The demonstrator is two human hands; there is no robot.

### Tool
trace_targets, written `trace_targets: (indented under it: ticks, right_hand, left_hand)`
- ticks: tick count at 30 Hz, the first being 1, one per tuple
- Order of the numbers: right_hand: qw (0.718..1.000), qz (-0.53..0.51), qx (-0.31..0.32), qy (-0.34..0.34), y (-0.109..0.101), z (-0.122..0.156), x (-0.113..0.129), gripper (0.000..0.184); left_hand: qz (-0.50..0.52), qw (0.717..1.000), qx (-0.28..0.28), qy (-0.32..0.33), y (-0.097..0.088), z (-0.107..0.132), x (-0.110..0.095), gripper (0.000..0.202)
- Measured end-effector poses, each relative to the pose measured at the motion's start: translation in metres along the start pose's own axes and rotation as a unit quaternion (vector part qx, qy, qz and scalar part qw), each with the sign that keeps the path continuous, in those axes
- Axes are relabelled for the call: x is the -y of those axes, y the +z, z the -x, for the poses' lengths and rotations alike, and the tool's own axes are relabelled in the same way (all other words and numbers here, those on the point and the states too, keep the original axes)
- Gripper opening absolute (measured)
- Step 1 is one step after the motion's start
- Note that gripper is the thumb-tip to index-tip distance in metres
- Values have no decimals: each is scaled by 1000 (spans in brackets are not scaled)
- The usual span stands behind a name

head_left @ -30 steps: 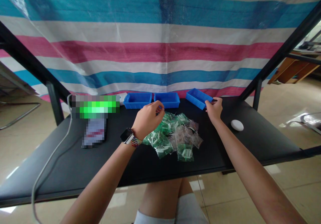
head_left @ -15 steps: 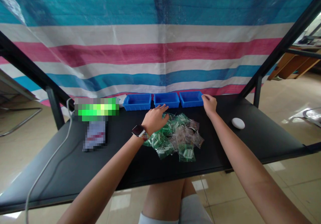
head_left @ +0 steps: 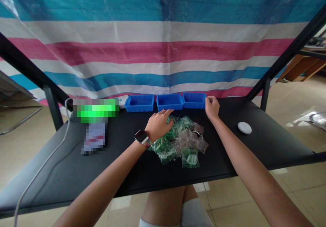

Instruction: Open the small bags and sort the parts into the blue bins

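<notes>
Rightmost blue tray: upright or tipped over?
Upright: the rightmost blue tray sits on the black table, its open top facing up.

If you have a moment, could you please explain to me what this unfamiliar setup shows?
There is no machine here: these are a person's own bare hands, seen from a camera worn on the head. On the black table stand three blue trays in a row, with a pile of small plastic bags, some green, in front. A white oval object lies to the right. The left hand, a watch on its wrist, is spread at the pile's left side, holding nothing visible. The right hand is at the outer end of the rightmost tray; whether it grips is unclear.
</notes>
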State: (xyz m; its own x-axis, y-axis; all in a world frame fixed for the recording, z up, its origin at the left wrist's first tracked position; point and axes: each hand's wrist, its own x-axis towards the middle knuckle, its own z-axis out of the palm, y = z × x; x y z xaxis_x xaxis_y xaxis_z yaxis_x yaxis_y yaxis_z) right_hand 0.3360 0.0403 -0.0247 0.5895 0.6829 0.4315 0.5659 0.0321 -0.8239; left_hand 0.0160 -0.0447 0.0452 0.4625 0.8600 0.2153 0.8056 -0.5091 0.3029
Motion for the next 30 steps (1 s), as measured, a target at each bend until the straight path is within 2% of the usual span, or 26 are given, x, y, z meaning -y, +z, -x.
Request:
trace_targets:
  ticks: [6,10,14,17,19,22,24,26,30]
  right_hand:
    - [997,-26,-39,-54,2,6,-3,46]
    - [990,17,-63,-127,-1,10,3,50]
    - [974,41,-58,-214,-10,23,26,45]
    - [961,20,-4,-276,-15,42,52,31]
    - [949,-2,50,-313,-16,57,68,19]
    - [918,-43,163,-359,-15,80,88,15]
    - [896,-60,226,-377,-14,92,96,16]
    - [877,-70,280,-385,-13,100,100,15]
    - [851,-53,352,-387,-12,109,101,9]
  left_hand:
    - [-42,997,15,59,7,4,-1,31]
    - [-3,999,3,49,10,4,5,30]
    - [69,996,-18,52,13,4,13,28]
    - [143,988,-34,57,14,5,20,26]
    - [209,976,-46,37,14,4,25,27]
    - [343,937,-63,-27,14,1,35,29]
    - [422,901,-74,-59,12,-1,42,28]
    - [464,880,-79,-70,9,-3,47,26]
    - [473,877,-64,-53,5,-2,49,22]
